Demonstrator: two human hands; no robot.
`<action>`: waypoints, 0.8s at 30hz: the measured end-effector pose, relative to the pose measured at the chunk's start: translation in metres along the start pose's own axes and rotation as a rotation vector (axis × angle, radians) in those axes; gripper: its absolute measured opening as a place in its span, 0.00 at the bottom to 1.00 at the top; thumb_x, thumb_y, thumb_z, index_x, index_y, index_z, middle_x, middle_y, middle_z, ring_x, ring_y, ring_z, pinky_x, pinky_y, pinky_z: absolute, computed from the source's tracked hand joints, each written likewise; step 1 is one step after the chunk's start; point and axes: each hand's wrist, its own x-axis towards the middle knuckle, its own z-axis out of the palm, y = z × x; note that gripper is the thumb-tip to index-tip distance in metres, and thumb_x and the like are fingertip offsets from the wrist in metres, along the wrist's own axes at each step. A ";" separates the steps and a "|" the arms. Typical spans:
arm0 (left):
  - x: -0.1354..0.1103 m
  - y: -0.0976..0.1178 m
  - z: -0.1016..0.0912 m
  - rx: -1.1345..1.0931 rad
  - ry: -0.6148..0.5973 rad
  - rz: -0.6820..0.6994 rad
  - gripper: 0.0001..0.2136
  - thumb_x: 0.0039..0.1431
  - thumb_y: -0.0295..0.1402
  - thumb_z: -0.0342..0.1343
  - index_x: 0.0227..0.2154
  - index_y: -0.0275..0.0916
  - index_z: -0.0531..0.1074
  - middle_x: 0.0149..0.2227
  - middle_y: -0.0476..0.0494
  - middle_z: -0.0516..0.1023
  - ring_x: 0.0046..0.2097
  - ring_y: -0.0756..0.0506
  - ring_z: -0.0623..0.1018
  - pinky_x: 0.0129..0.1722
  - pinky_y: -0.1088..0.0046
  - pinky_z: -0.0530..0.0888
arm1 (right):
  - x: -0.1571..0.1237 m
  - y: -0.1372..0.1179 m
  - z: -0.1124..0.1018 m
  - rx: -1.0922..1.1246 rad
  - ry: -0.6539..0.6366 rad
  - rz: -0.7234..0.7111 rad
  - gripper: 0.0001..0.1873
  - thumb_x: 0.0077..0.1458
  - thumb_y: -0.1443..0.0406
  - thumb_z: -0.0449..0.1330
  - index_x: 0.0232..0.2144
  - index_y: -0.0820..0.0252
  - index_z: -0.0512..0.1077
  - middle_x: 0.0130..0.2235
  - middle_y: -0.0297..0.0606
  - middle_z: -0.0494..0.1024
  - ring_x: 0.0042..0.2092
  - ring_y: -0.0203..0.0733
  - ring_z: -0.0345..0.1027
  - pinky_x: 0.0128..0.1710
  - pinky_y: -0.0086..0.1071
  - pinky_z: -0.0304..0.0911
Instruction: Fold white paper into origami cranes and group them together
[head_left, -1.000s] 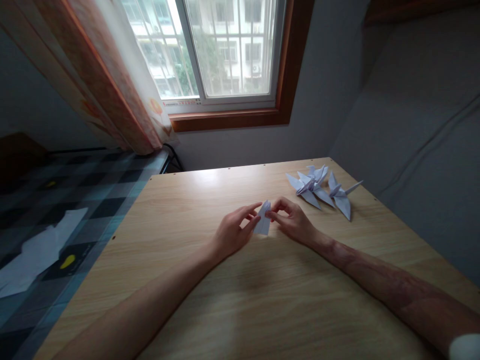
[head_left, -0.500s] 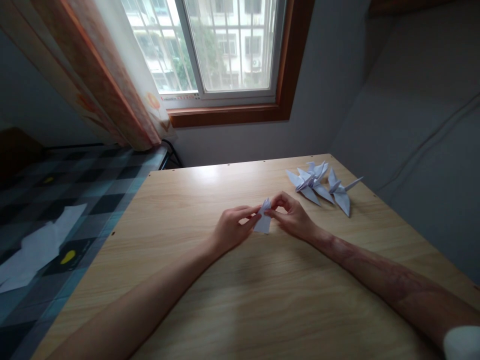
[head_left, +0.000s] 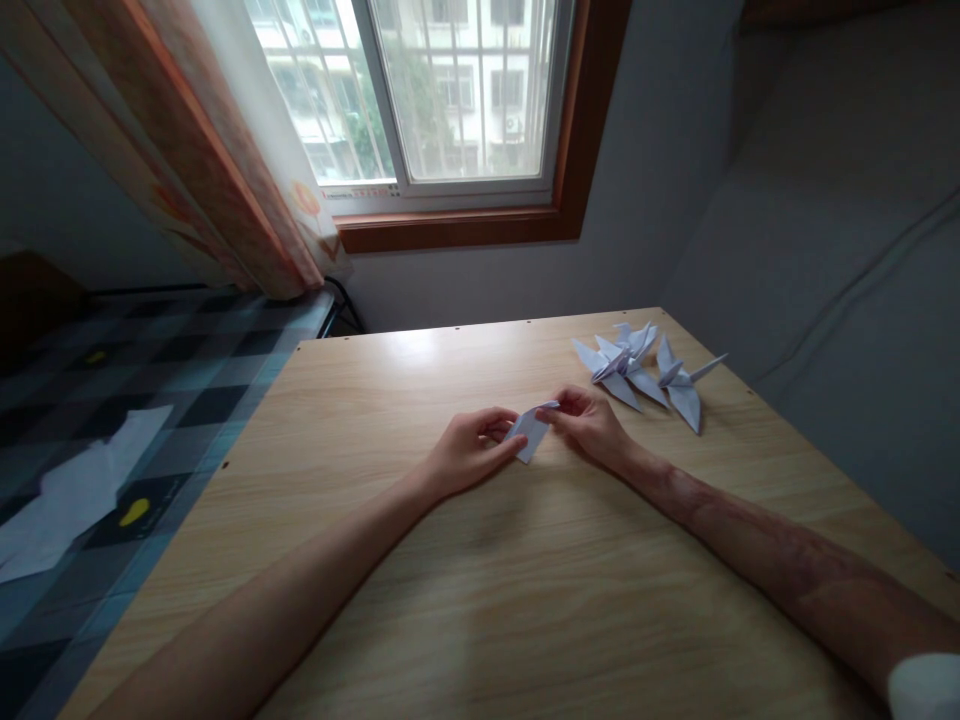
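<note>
A small piece of folded white paper (head_left: 531,434) is held between both hands above the wooden table. My left hand (head_left: 480,445) pinches its left side, thumb in front and fingers behind. At the upper right corner, my right hand (head_left: 589,420) grips the paper between thumb and fingertips. The paper tilts, with a narrow folded strip along its top. Its far side is hidden. Several white paper cranes (head_left: 626,362) lie close together beyond my right hand, and one crane (head_left: 681,385) sits a bit apart on the right.
The wooden table (head_left: 390,620) spreads under both arms. Left of it is a bed with a checked cover (head_left: 247,345), bearing loose white paper sheets (head_left: 82,495). A window (head_left: 465,100) with an orange curtain (head_left: 225,170) stands behind. A wall borders the table's right side.
The folded paper has turned and leans to the right, its top now drawn toward my right hand. The left fingers have shifted their hold slightly lower. The cranes have stayed in place.
</note>
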 end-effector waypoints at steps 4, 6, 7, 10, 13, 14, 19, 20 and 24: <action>-0.001 0.000 -0.002 0.059 -0.025 -0.004 0.19 0.68 0.47 0.64 0.44 0.33 0.84 0.40 0.40 0.87 0.39 0.45 0.83 0.40 0.73 0.78 | 0.001 0.001 -0.001 0.059 0.022 0.056 0.25 0.46 0.49 0.81 0.28 0.58 0.75 0.24 0.29 0.73 0.24 0.32 0.59 0.23 0.29 0.52; 0.000 0.001 -0.003 0.051 -0.032 -0.014 0.20 0.69 0.48 0.63 0.43 0.32 0.85 0.39 0.41 0.87 0.39 0.45 0.82 0.38 0.74 0.76 | 0.000 0.002 -0.002 0.057 0.003 0.051 0.24 0.50 0.49 0.80 0.29 0.58 0.76 0.25 0.30 0.74 0.24 0.32 0.61 0.23 0.29 0.53; 0.000 0.002 -0.003 0.040 -0.036 -0.019 0.20 0.70 0.48 0.62 0.43 0.32 0.85 0.39 0.41 0.87 0.39 0.45 0.82 0.38 0.74 0.76 | 0.000 0.002 -0.002 0.062 -0.010 0.046 0.24 0.52 0.48 0.79 0.30 0.58 0.76 0.25 0.30 0.74 0.24 0.32 0.61 0.23 0.29 0.53; 0.001 0.005 -0.004 0.032 -0.034 -0.017 0.21 0.70 0.49 0.62 0.43 0.32 0.85 0.40 0.41 0.86 0.39 0.45 0.81 0.39 0.74 0.75 | -0.001 0.002 -0.002 0.071 -0.038 0.036 0.23 0.56 0.47 0.76 0.31 0.58 0.75 0.23 0.28 0.72 0.23 0.33 0.60 0.23 0.29 0.53; 0.002 0.006 -0.003 -0.001 -0.035 -0.020 0.20 0.69 0.49 0.63 0.44 0.32 0.84 0.39 0.41 0.86 0.40 0.45 0.82 0.40 0.74 0.75 | -0.001 0.000 -0.002 0.030 -0.025 0.006 0.24 0.58 0.45 0.74 0.32 0.57 0.74 0.23 0.30 0.75 0.23 0.34 0.63 0.24 0.29 0.55; 0.002 0.005 -0.002 -0.032 -0.045 -0.032 0.20 0.68 0.48 0.65 0.44 0.33 0.83 0.39 0.41 0.86 0.40 0.45 0.82 0.41 0.73 0.76 | -0.001 -0.001 -0.002 0.016 -0.012 -0.013 0.24 0.58 0.45 0.74 0.32 0.57 0.74 0.23 0.31 0.75 0.24 0.34 0.63 0.24 0.29 0.56; 0.002 0.000 -0.002 -0.117 -0.072 -0.100 0.18 0.62 0.46 0.71 0.41 0.34 0.83 0.39 0.41 0.87 0.40 0.44 0.83 0.42 0.72 0.76 | -0.001 -0.004 -0.001 0.001 0.021 -0.073 0.23 0.59 0.46 0.74 0.31 0.57 0.74 0.24 0.30 0.74 0.25 0.35 0.64 0.26 0.30 0.58; 0.002 -0.001 -0.003 -0.113 -0.069 -0.101 0.18 0.62 0.46 0.71 0.40 0.33 0.82 0.38 0.41 0.86 0.40 0.45 0.82 0.41 0.72 0.75 | -0.001 -0.004 -0.001 0.002 0.016 -0.070 0.23 0.59 0.46 0.74 0.31 0.57 0.74 0.24 0.30 0.75 0.25 0.35 0.64 0.26 0.30 0.58; 0.002 -0.003 -0.005 -0.061 -0.075 -0.077 0.18 0.63 0.47 0.69 0.38 0.33 0.81 0.35 0.43 0.83 0.37 0.47 0.79 0.37 0.74 0.72 | -0.001 -0.002 -0.001 0.001 0.003 -0.055 0.23 0.59 0.47 0.74 0.32 0.57 0.75 0.24 0.30 0.75 0.24 0.35 0.64 0.25 0.30 0.57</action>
